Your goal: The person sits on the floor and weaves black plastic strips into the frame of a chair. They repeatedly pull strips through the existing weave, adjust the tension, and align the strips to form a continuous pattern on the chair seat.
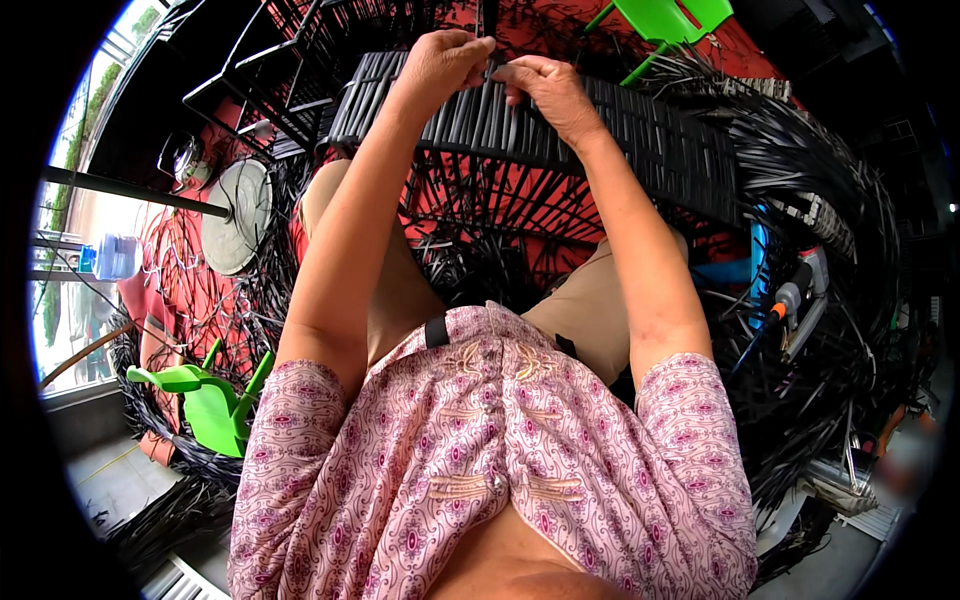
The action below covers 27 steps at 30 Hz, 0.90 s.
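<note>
A long panel woven from black flat strips (640,140) lies crosswise over a frame in front of my knees. Above its left half, my left hand (445,72) is closed in a pinch on a thin dark strip (479,18) that rises past the fingertips. Close by on the right, my right hand (550,92) has its fingers bent and pressed together over the panel's far edge. What those fingers grip is too small to make out. The two sets of fingertips are only a little apart.
Black metal frames (270,60) stand at the far left. Bundles of loose black strips (830,160) heap up on the right, near a grey-and-orange hand tool (792,292). Green plastic chairs (213,412) stand at the left and far right. A round pale disc (236,218) is at left.
</note>
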Available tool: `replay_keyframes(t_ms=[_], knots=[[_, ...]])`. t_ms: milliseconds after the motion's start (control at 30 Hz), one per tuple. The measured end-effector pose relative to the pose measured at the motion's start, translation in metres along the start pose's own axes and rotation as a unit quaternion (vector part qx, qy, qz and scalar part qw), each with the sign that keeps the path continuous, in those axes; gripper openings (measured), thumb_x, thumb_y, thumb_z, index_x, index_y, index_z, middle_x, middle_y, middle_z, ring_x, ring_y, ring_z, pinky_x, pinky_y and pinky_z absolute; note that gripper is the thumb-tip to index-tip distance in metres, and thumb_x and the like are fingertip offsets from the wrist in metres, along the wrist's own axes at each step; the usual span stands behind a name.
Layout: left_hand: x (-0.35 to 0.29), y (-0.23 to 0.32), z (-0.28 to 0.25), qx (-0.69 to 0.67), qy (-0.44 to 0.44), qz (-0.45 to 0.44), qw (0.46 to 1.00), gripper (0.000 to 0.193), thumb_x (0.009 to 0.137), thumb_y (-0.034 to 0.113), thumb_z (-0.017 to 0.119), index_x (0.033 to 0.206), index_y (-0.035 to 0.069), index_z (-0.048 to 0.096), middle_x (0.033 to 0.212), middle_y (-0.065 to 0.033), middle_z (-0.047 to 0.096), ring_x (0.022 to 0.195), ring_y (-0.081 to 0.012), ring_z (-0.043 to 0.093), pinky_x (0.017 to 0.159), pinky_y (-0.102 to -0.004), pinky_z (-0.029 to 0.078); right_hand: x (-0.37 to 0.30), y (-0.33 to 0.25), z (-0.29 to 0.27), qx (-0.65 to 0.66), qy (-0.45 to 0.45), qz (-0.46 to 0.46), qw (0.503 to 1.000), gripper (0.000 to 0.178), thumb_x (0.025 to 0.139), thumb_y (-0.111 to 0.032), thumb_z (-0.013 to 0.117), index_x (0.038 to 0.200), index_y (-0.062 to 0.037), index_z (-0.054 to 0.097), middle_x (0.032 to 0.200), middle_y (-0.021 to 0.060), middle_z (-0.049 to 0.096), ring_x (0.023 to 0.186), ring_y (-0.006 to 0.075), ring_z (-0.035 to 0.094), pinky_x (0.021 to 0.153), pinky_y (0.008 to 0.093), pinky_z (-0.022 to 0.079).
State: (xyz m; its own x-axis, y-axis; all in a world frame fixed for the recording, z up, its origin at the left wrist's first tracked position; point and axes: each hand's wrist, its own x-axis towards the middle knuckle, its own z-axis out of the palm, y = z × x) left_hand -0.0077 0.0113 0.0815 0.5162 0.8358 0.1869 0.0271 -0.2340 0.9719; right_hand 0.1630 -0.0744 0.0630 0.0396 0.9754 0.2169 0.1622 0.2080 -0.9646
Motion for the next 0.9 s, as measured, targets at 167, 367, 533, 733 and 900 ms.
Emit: replay_keyframes(t_ms=[167,367,533,733,900], knots=[[0.011,-0.074,0.028,0.391,-0.04,-0.067,0.917,0.031,0.084,0.034,0.07,0.086,0.003,0.071,0.078,-0.0122,0.07,0.069,-0.0246,0.068,0.066,-0.0362,0.054,-0.01,0.018,-0.015,0.077,0.076,0.038,0.993,0.023,0.091,-0.024,0.069,0.095,-0.0028,0.074,0.078,-0.001,0.064,0.063,0.0054,0.051,0.061,0.0193,0.044],[0.008,-0.042,0.052,0.549,-0.064,-0.051,0.832,0.034,0.073,0.034,0.074,0.088,0.003,0.071,0.091,-0.0174,0.07,0.092,-0.034,0.067,0.079,-0.043,0.054,-0.016,0.029,-0.019,0.063,0.077,0.064,0.993,0.022,0.089,-0.024,0.071,0.095,-0.0028,0.074,0.081,-0.0025,0.066,0.062,0.0041,0.05,0.059,0.0186,0.044],[0.007,-0.044,0.049,0.488,-0.066,-0.119,0.862,0.029,0.075,0.029,0.068,0.092,0.005,0.073,0.097,-0.0162,0.071,0.093,-0.0305,0.069,0.08,-0.0392,0.055,-0.016,0.036,-0.013,0.009,0.086,0.134,0.987,0.032,0.084,-0.018,0.076,0.107,0.0041,0.069,0.08,0.0,0.065,0.063,0.0057,0.053,0.059,0.0205,0.045],[0.001,-0.058,0.054,0.44,0.029,-0.121,0.889,0.027,0.074,0.025,0.064,0.087,0.004,0.073,0.095,-0.0174,0.071,0.091,-0.0342,0.068,0.079,-0.043,0.054,-0.008,0.063,-0.011,-0.053,0.106,0.124,0.985,0.024,0.074,-0.01,0.077,0.093,0.0042,0.071,0.074,0.0064,0.069,0.057,0.0109,0.062,0.055,0.0258,0.051],[-0.019,-0.059,0.072,0.503,0.106,-0.017,0.857,0.022,0.077,0.022,0.061,0.086,0.006,0.073,0.096,-0.0183,0.07,0.093,-0.0352,0.067,0.079,-0.0438,0.053,-0.008,0.066,-0.006,-0.095,0.124,0.132,0.979,0.022,0.074,-0.011,0.077,0.09,0.0027,0.072,0.073,0.0079,0.07,0.058,0.0128,0.064,0.055,0.0264,0.052]])
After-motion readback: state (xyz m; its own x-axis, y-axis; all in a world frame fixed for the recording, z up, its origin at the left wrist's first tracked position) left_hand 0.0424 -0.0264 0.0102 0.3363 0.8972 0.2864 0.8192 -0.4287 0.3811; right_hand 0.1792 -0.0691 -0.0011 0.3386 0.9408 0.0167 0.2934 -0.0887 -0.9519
